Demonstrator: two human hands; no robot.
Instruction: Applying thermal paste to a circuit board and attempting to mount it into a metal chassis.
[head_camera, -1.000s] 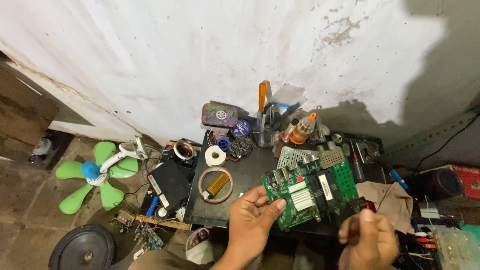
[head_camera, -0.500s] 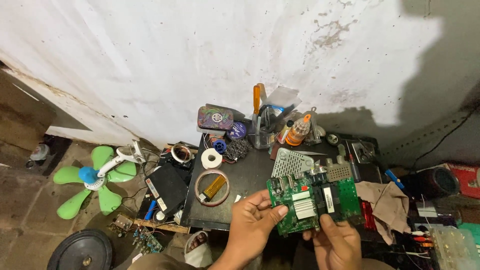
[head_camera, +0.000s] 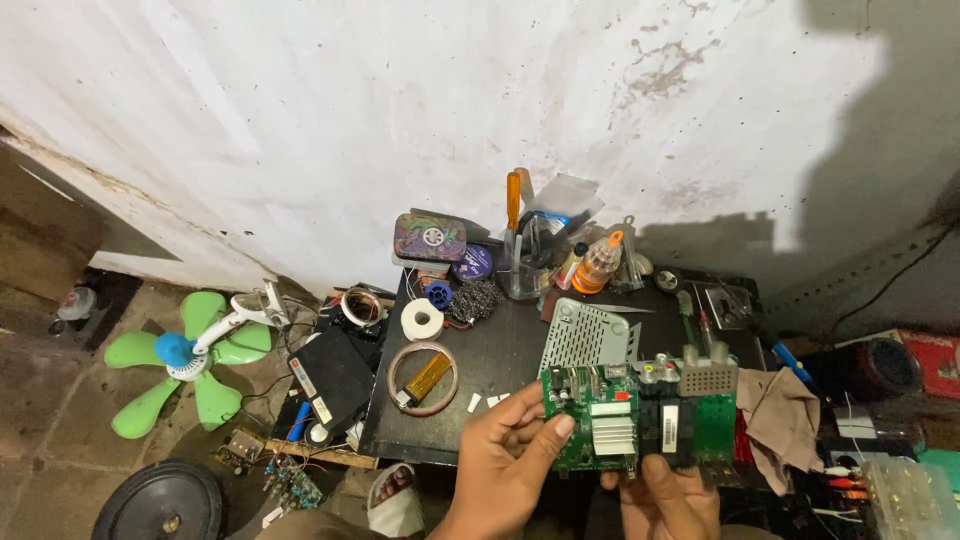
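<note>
A green circuit board (head_camera: 640, 418) with a silver heat sink and a metal tuner box is held level over the front edge of a black table (head_camera: 500, 350). My left hand (head_camera: 505, 468) grips the board's left edge, thumb on top. From below, my right hand (head_camera: 668, 497) holds the board's front edge, thumb pressed on its dark middle part. A grey vented plastic cover (head_camera: 588, 338) lies on the table just behind the board.
A roll of white tape (head_camera: 422, 320), a wire coil with a yellow part (head_camera: 423, 377), a clear holder with an orange-handled screwdriver (head_camera: 514, 200), an orange-capped bottle (head_camera: 598, 264), a cloth (head_camera: 778, 415). On the floor: green fan (head_camera: 190, 352), black disc (head_camera: 163, 500).
The board has swung from tilted to level and come closer to me. My right hand rose from a fist at the lower right and took hold of the board's front edge.
</note>
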